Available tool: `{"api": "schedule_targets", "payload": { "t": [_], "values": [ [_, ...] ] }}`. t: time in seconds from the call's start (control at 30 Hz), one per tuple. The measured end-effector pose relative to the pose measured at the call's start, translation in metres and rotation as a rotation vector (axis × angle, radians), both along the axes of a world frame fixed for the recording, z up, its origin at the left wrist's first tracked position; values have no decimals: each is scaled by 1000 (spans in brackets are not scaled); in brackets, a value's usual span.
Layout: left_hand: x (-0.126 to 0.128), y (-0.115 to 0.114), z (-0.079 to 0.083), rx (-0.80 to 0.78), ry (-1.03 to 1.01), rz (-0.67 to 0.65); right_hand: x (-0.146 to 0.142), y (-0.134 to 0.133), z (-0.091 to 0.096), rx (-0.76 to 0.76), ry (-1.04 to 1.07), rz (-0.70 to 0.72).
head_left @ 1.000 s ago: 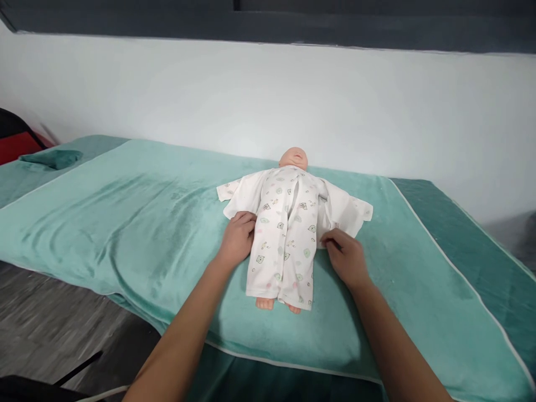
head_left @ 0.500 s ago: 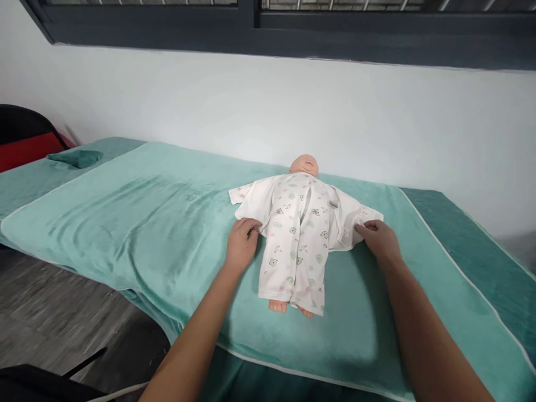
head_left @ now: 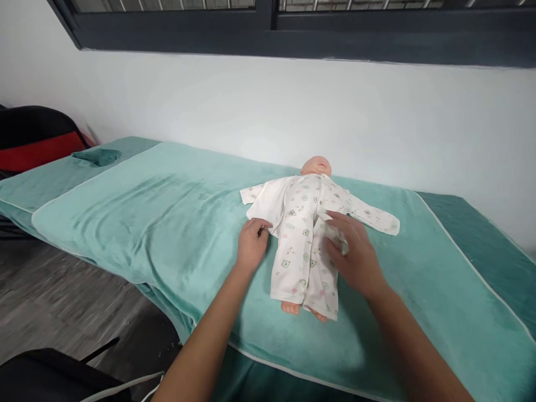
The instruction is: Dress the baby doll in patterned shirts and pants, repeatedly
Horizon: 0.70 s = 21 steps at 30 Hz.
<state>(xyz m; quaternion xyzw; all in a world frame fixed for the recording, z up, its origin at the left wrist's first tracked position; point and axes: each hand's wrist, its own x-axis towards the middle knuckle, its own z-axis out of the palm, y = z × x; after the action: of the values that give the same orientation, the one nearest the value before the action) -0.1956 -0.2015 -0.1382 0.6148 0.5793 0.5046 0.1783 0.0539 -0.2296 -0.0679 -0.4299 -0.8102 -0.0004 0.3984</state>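
A baby doll (head_left: 316,166) lies on its back on a light green towel (head_left: 159,218), dressed in a white printed romper (head_left: 304,245). My left hand (head_left: 252,245) rests at the doll's side below the left sleeve, fingers curled and pinching the romper's edge. My right hand (head_left: 354,254) is over the doll's belly and hip, fingers closed on a flap of the romper, slightly blurred. The doll's bare feet (head_left: 302,310) stick out at the bottom.
The towel covers a darker green bed (head_left: 481,234) against a white wall. A folded green cloth (head_left: 95,156) lies at the far left end. A black and red chair (head_left: 36,139) stands beyond it. A dark seat and white cable are at the bottom left.
My right hand has moved from the outer right flap inward over the doll's body, folding the romper's flap across. The left hand stayed at the doll's side. The view shifted left.
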Motion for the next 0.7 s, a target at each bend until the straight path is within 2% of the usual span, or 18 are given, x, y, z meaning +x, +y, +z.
{"api": "schedule_targets", "payload": {
  "t": [0.07, 0.17, 0.27, 0.4, 0.47, 0.6, 0.7],
  "values": [
    [0, 0, -1, 6, -6, 29, 9, -8, -15, 89, 5, -139],
    [0, 0, -2, 17, -4, 85, 15, -13, -25, 54, 67, -220],
    [-2, 1, -4, 23, 18, 97, 14, -12, -19, -14, 135, -170],
    [-8, 11, -5, -19, 85, 156, 16, -14, -7, -181, 84, 57],
    [-11, 21, -3, -82, 168, 221, 20, -17, -5, -253, 53, 122],
    [-17, 44, 5, -275, 328, 356, 28, -15, 2, -194, 212, 36],
    [-19, 55, 9, -372, 372, 421, 22, 2, 14, -141, 374, 2]
  ]
}}
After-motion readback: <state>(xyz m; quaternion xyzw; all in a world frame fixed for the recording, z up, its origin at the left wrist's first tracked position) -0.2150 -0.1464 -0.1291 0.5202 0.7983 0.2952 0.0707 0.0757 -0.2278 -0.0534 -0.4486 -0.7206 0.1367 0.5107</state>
